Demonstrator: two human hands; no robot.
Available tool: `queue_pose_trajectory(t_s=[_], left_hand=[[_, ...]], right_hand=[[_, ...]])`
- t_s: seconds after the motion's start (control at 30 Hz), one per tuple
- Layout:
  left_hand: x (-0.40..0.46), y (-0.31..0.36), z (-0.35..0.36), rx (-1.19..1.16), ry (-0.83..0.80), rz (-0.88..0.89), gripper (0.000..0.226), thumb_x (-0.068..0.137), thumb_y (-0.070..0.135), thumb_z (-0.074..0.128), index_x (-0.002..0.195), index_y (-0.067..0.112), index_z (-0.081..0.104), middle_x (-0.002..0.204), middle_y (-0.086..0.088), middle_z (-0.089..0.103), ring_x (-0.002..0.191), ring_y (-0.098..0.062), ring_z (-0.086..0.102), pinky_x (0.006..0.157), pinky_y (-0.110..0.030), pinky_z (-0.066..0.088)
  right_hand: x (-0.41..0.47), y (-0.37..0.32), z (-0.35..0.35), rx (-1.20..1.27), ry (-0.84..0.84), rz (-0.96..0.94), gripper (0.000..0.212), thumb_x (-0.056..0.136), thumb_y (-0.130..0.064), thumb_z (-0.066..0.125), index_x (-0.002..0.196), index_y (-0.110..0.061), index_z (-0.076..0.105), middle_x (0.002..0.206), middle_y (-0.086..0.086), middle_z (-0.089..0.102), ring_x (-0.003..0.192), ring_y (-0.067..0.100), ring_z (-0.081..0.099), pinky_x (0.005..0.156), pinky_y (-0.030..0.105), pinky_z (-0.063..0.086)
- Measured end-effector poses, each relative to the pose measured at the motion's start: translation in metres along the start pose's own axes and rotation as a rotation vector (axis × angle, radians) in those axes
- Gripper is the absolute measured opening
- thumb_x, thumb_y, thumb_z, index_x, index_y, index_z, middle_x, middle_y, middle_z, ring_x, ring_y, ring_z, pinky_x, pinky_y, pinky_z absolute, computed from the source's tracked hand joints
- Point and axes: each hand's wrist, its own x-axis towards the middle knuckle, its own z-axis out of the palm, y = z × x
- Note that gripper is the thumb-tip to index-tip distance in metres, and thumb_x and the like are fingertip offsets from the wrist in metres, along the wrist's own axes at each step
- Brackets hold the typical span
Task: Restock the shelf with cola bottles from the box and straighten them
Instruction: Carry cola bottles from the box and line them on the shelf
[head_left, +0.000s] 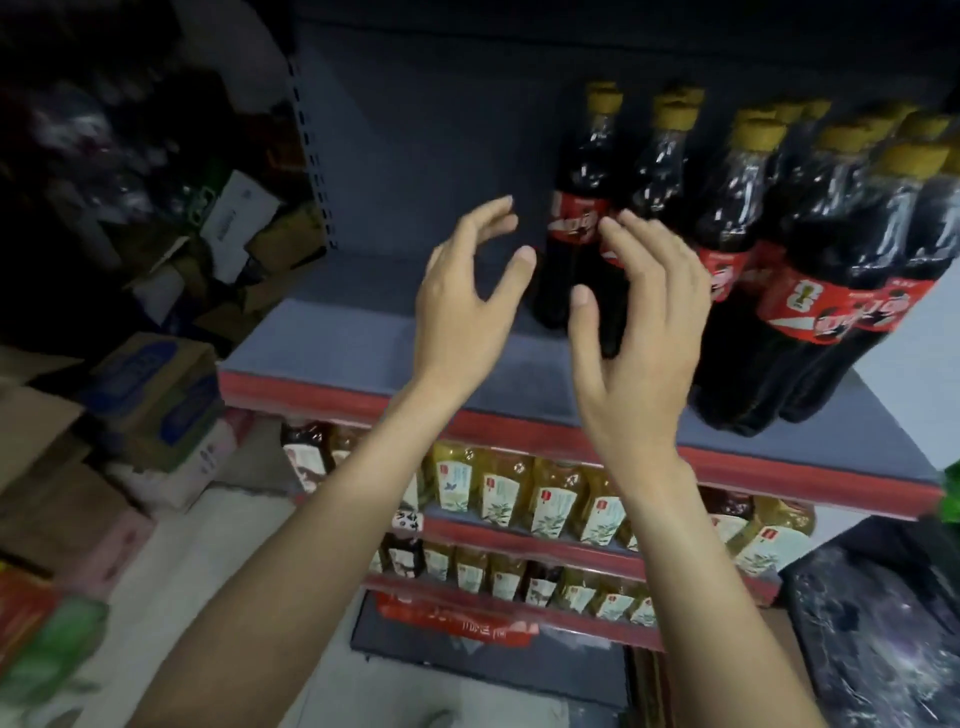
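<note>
From the head view, both hands are spread and hold nothing: the left hand (467, 291) and the right hand (639, 312) hover by the leftmost cola bottles (576, 208) on the shelf (332, 353). A quick bump could knock one over. The box is not in sight.

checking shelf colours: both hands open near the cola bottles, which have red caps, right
Not quite: the head view shows yellow caps, not red, on the cola bottles. The rest holds: left hand and right hand are open near them.
</note>
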Motion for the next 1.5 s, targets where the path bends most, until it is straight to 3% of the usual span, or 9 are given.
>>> queue_pose_trajectory(t_s=[0.07, 0.27, 0.4, 0.5, 0.6, 0.83, 1.13, 1.27, 1.5], left_hand=[[-0.032, 0.007, -0.036, -0.005, 0.11, 0.026, 0.029, 0.094, 0.027, 0.052, 0.122, 0.018, 0.056, 0.113, 0.01, 0.064, 0.113, -0.01, 0.057, 0.102, -0.038, 0.043], [-0.124, -0.012, -0.155, 0.192, 0.34, 0.067, 0.014, 0.095, 0.02, 0.049, 0.102, 0.018, 0.061, 0.087, 0.01, 0.066, 0.084, -0.012, 0.066, 0.078, -0.025, 0.049], [-0.198, -0.057, -0.249, 0.414, 0.374, -0.1, 0.015, 0.095, 0.027, 0.051, 0.103, 0.022, 0.063, 0.09, 0.006, 0.066, 0.082, -0.015, 0.064, 0.07, -0.033, 0.052], [-0.25, -0.094, -0.318, 0.47, 0.351, -0.462, 0.016, 0.089, 0.03, 0.055, 0.103, 0.031, 0.063, 0.09, 0.016, 0.067, 0.084, -0.006, 0.063, 0.071, -0.028, 0.052], [-0.297, -0.131, -0.389, 0.464, 0.339, -0.734, 0.022, 0.089, 0.016, 0.063, 0.104, 0.031, 0.063, 0.087, 0.024, 0.066, 0.082, 0.0, 0.063, 0.074, -0.028, 0.053], [-0.356, -0.201, -0.521, 0.512, 0.428, -0.952, 0.032, 0.084, 0.035, 0.053, 0.112, 0.025, 0.065, 0.107, 0.018, 0.067, 0.097, -0.009, 0.064, 0.085, -0.033, 0.052], [-0.289, -0.356, -0.666, 0.594, 0.447, -1.019, 0.019, 0.091, 0.016, 0.062, 0.109, 0.013, 0.066, 0.103, -0.001, 0.071, 0.09, -0.019, 0.067, 0.069, -0.025, 0.048], [-0.237, -0.428, -0.729, 0.692, 0.432, -1.016, 0.023, 0.09, 0.025, 0.061, 0.11, 0.014, 0.066, 0.105, 0.0, 0.071, 0.096, -0.017, 0.067, 0.074, -0.028, 0.049], [-0.178, -0.524, -0.826, 0.704, 0.439, -1.157, 0.043, 0.08, 0.036, 0.056, 0.12, 0.017, 0.06, 0.114, -0.004, 0.065, 0.105, -0.02, 0.061, 0.083, -0.033, 0.048]], right_hand=[[-0.012, -0.023, 0.007, 0.089, 0.034, -0.059, 0.027, 0.094, -0.008, 0.056, 0.119, 0.001, 0.059, 0.12, 0.015, 0.062, 0.117, 0.028, 0.053, 0.1, 0.052, 0.041], [-0.075, -0.106, 0.048, 0.419, -0.007, -0.088, 0.019, 0.093, -0.008, 0.058, 0.111, -0.003, 0.055, 0.107, 0.006, 0.063, 0.103, 0.02, 0.056, 0.097, 0.026, 0.041], [-0.143, -0.172, 0.093, 0.548, -0.322, 0.028, 0.022, 0.091, -0.008, 0.059, 0.112, -0.004, 0.057, 0.108, 0.006, 0.064, 0.103, 0.018, 0.058, 0.094, 0.022, 0.042], [-0.192, -0.216, 0.132, 0.615, -0.649, 0.176, 0.028, 0.093, -0.017, 0.056, 0.119, -0.006, 0.058, 0.113, 0.009, 0.064, 0.105, 0.022, 0.06, 0.092, 0.03, 0.047], [-0.236, -0.26, 0.176, 0.651, -0.93, 0.285, 0.037, 0.093, -0.031, 0.051, 0.125, -0.012, 0.057, 0.12, 0.001, 0.062, 0.111, 0.019, 0.06, 0.093, 0.035, 0.048], [-0.308, -0.343, 0.294, 0.542, -1.335, 0.27, 0.041, 0.09, -0.022, 0.06, 0.128, -0.007, 0.057, 0.12, 0.008, 0.063, 0.108, 0.024, 0.059, 0.093, 0.033, 0.045], [-0.32, -0.431, 0.506, 0.482, -1.447, 0.155, 0.039, 0.092, -0.014, 0.062, 0.13, -0.006, 0.056, 0.124, 0.012, 0.063, 0.113, 0.028, 0.058, 0.092, 0.032, 0.045], [-0.308, -0.468, 0.619, 0.523, -1.422, 0.093, 0.037, 0.091, -0.012, 0.062, 0.127, -0.005, 0.057, 0.12, 0.013, 0.063, 0.111, 0.03, 0.058, 0.085, 0.027, 0.041], [-0.297, -0.532, 0.78, 0.639, -1.435, 0.079, 0.04, 0.092, -0.015, 0.063, 0.129, -0.007, 0.055, 0.123, 0.009, 0.062, 0.115, 0.023, 0.056, 0.089, 0.022, 0.039]])
